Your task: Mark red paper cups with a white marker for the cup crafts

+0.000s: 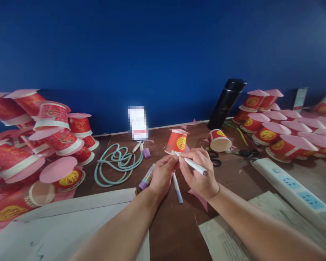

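Red-and-gold paper cup (177,140) meets white cylindrical marker (195,167)

At far left, red paper cups (53,111) with pink paper discs (58,169) crowd the brown wooden counter (176,232). Left of centre lies a coiled pale-blue cord (116,167). At centre, the left hand (163,174) pinches the lower rim of the upside-down cup; the right hand (201,174) grips the marker, its tip at that rim. A white plastic power strip (299,193) lies at far right.

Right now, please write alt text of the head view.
The right hand holds a white pen at the lower edge of a red paper cup, the left hand close by. More cups sit left and right, before a blue wall.
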Demonstrator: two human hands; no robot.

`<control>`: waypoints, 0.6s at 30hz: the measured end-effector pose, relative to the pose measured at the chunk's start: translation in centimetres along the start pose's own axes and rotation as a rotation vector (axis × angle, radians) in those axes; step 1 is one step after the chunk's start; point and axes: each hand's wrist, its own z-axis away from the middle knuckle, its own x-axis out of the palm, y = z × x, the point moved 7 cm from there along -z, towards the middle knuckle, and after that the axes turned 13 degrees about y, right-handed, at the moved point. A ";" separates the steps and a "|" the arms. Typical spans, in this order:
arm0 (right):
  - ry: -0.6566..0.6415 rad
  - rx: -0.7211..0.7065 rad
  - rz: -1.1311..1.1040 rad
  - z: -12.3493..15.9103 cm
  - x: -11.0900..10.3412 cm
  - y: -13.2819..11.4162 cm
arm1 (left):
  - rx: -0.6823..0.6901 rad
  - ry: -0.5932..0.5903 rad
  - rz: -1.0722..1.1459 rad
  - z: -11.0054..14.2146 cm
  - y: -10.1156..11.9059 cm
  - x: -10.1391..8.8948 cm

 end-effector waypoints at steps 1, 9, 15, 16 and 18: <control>0.000 0.002 0.002 0.0 0.0 0.0 | -0.001 -0.001 0.002 0.0 0.0 0.0; 0.017 0.004 0.001 -0.1 -0.1 0.1 | -0.013 0.006 0.021 0.0 -0.1 0.0; 0.012 0.013 0.003 -0.2 -0.1 0.2 | -0.029 0.016 0.031 0.0 0.0 0.1; 0.010 0.014 0.003 -0.2 -0.1 0.2 | -0.028 0.018 0.033 0.0 0.0 0.1; 0.008 0.016 0.001 -0.2 -0.1 0.1 | -0.028 0.022 0.037 0.0 0.0 0.0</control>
